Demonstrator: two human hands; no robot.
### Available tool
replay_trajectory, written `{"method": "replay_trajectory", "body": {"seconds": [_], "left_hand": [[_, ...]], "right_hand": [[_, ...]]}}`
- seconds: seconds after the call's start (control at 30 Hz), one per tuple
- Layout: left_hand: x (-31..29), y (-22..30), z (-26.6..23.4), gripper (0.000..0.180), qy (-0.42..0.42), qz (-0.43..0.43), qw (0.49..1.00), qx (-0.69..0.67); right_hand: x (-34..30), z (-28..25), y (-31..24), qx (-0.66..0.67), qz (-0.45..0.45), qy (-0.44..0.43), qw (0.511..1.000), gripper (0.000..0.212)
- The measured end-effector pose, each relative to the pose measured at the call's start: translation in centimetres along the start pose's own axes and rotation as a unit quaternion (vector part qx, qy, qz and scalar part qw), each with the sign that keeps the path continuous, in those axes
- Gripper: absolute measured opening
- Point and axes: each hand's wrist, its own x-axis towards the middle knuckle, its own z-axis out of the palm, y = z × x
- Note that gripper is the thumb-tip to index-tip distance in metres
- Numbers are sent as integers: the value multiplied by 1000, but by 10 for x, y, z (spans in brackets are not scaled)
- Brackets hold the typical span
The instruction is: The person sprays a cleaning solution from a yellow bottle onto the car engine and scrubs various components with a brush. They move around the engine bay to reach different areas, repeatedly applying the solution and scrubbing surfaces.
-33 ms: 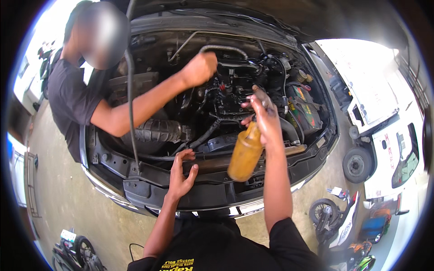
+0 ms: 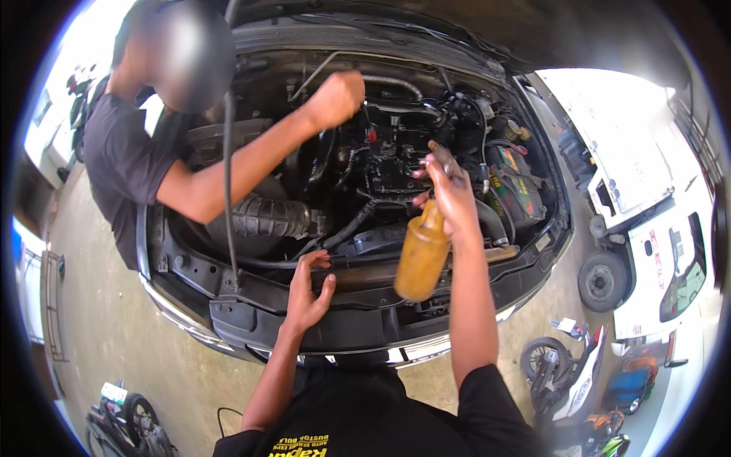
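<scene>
A yellow-brown spray bottle (image 2: 423, 255) hangs tilted from my right hand (image 2: 452, 194), which is closed round its neck. The bottle's head is mostly hidden by my fingers, which point toward the wet, black engine (image 2: 392, 164). My left hand (image 2: 308, 293) holds nothing; its thumb and fingers are apart at the front edge of the engine bay, by the dark front crossmember (image 2: 365, 276). Across the engine, a co-worker's closed hand (image 2: 339, 99) is above a small red thing (image 2: 372, 136), whose kind I cannot make out.
The co-worker (image 2: 129, 152) leans in from the left. A thin hood prop rod (image 2: 229, 175) stands upright between us. A ribbed air hose (image 2: 270, 217) lies left, a battery (image 2: 514, 183) right. Motorcycles (image 2: 560, 365) and a white vehicle (image 2: 655, 282) stand on the floor beyond.
The co-worker's hand has risen a little over the engine. My right hand and the spray bottle have shifted slightly right in the view. My left hand stays nearly in place.
</scene>
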Motion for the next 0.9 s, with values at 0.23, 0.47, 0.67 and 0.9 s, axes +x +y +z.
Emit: {"method": "replay_trajectory", "body": {"seconds": [0.23,0.47,0.67,0.9], "left_hand": [[-4,-13,2,46,10,95,992,87],[-1,-17,0,47,42,87,994,54],[-1,-17,-3,44,29,92,993,71],[3,-11,-6,44,16,106,990,90]], "right_hand": [[95,44,31,-191,-22,-3,981,50],[142,84,44,-236,63,11,970,43],[174,84,18,-202,41,23,978,37],[235,81,-31,-159,27,9,987,42]]}}
